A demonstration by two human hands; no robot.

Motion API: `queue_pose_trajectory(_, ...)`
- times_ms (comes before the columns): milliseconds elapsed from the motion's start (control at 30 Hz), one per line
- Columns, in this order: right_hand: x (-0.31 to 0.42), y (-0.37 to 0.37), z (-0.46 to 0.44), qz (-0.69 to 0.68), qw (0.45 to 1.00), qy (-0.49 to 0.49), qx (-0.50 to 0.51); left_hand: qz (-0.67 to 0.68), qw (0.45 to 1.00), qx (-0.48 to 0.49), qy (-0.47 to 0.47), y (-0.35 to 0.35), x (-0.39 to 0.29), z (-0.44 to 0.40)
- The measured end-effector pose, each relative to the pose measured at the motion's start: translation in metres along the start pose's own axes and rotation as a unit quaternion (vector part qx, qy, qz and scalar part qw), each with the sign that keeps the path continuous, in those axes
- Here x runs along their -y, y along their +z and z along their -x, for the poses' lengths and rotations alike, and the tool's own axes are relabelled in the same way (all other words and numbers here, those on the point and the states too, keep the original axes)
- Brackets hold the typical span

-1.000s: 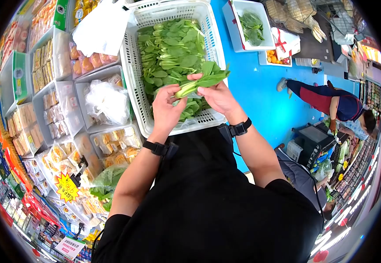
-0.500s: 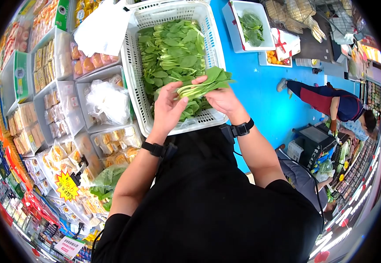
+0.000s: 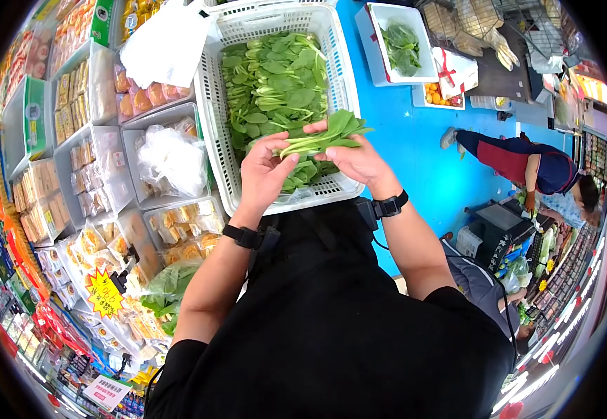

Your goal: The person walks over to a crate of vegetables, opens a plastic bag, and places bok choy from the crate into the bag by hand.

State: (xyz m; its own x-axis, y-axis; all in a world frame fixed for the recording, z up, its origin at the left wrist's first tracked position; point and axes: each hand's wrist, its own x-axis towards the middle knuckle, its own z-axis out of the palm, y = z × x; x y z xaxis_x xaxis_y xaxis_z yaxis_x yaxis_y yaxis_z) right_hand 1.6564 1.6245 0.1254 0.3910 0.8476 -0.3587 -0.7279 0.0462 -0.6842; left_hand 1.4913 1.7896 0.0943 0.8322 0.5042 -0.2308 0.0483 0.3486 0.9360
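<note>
A small bunch of leafy greens (image 3: 345,127) lies across both my hands, above the near end of a white plastic basket (image 3: 213,150). The fingers and thumb of my left hand (image 3: 267,171) close on the pale stem ends. My right hand (image 3: 361,164) grips the bunch nearer its leaves, thumb in front and fingertips showing behind. More leafy greens (image 3: 275,77) fill the basket below, stacked in rows. A piece of clear plastic shows at the basket's near edge, partly hidden by my hands.
Bins of packaged bread (image 3: 185,223) stand at the left, with white plastic bags (image 3: 171,160) on some. A white foam box (image 3: 366,42) with greens sits at the upper right on the blue floor (image 3: 422,167). Two people are at the right, one bending over the produce.
My right thumb has come over the front of the stems, and the right hand has shifted slightly right. The bunch stays in both hands, its leaves turned a little.
</note>
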Motion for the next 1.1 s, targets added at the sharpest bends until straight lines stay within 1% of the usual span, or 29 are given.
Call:
queue_pose_trajectory(33,-0.003,-0.003,-0.001,0.001,1.000,0.000,0.000,0.029,1.000,0.000,-0.001,0.003,-0.004,0.001)
queue_pose_trajectory(67,-0.008,-0.010,-0.004,0.040,0.998,0.015,-0.036,0.058,0.998,-0.001,-0.002,0.006,-0.005,0.002)
queue_pose_trajectory(100,-0.011,-0.015,-0.006,0.079,0.994,0.031,-0.072,0.059,0.998,-0.003,-0.003,0.003,0.000,0.002)
queue_pose_trajectory(133,-0.010,-0.017,-0.007,0.080,0.994,0.034,-0.072,0.043,0.999,-0.004,-0.012,-0.001,0.003,0.000)
queue_pose_trajectory(167,-0.010,-0.018,-0.007,0.118,0.988,0.046,-0.084,0.026,0.999,-0.007,-0.022,-0.005,0.006,-0.001)
queue_pose_trajectory(200,-0.011,-0.019,-0.006,0.156,0.981,0.060,-0.094,0.043,0.999,-0.005,-0.028,-0.009,0.009,0.000)
queue_pose_trajectory(300,-0.011,-0.016,-0.004,0.145,0.984,0.052,-0.087,0.006,0.999,0.002,-0.041,-0.017,0.009,-0.002)
queue_pose_trajectory(367,-0.004,-0.011,-0.004,0.141,0.985,0.065,-0.079,-0.007,0.998,-0.001,-0.057,-0.021,0.006,-0.004)
queue_pose_trajectory(433,0.004,-0.008,-0.006,0.180,0.970,0.123,-0.107,-0.018,0.997,-0.004,-0.070,-0.025,0.008,-0.010)
queue_pose_trajectory(467,0.003,-0.012,-0.007,0.182,0.969,0.128,-0.104,-0.080,0.993,-0.036,-0.073,-0.029,0.010,-0.014)
queue_pose_trajectory(533,-0.002,-0.025,-0.010,0.166,0.971,0.091,-0.147,-0.200,0.971,-0.092,-0.091,-0.037,0.012,-0.018)
queue_pose_trajectory(567,-0.004,-0.033,-0.012,0.168,0.971,0.096,-0.143,-0.198,0.971,-0.097,-0.093,-0.039,0.014,-0.015)
queue_pose_trajectory(600,-0.005,-0.043,-0.013,0.175,0.971,0.070,-0.150,-0.314,0.941,-0.093,-0.082,-0.039,0.016,-0.014)
queue_pose_trajectory(633,-0.005,-0.051,-0.014,0.180,0.970,0.043,-0.156,-0.426,0.898,-0.086,-0.070,-0.038,0.017,-0.012)
queue_pose_trajectory(667,-0.003,-0.057,-0.014,0.197,0.966,0.049,-0.158,-0.468,0.879,-0.081,-0.039,-0.034,0.026,-0.007)
queue_pose_trajectory(700,-0.002,-0.061,-0.014,0.196,0.967,0.052,-0.151,-0.470,0.878,-0.087,-0.041,-0.032,0.041,0.001)
queue_pose_trajectory(767,0.001,-0.067,-0.012,0.246,0.959,0.072,-0.121,-0.579,0.814,-0.048,0.011,-0.029,0.070,0.012)
queue_pose_trajectory(800,-0.001,-0.070,-0.013,0.243,0.960,0.074,-0.113,-0.544,0.835,-0.053,-0.066,-0.030,0.079,0.011)
queue_pose_trajectory(833,-0.005,-0.072,-0.013,0.260,0.957,0.076,-0.100,-0.547,0.832,-0.058,-0.071,-0.032,0.086,0.007)
queue_pose_trajectory(900,-0.014,-0.078,-0.010,0.273,0.955,0.083,-0.084,-0.513,0.840,-0.171,-0.045,-0.035,0.097,0.000)
queue_pose_trajectory(933,-0.020,-0.080,-0.011,0.270,0.956,0.085,-0.079,-0.519,0.829,-0.208,-0.031,-0.035,0.099,-0.004)
queue_pose_trajectory(967,-0.024,-0.079,-0.010,0.266,0.957,0.088,-0.075,-0.522,0.826,-0.212,-0.035,-0.033,0.096,-0.008)
queue_pose_trajectory(1033,-0.032,-0.082,-0.012,0.245,0.962,0.099,-0.065,-0.491,0.840,-0.231,-0.023,-0.028,0.089,-0.014)
queue_pose_trajectory(1100,-0.046,-0.088,-0.015,0.250,0.960,0.115,-0.048,-0.503,0.835,-0.220,-0.040,-0.022,0.084,-0.013)
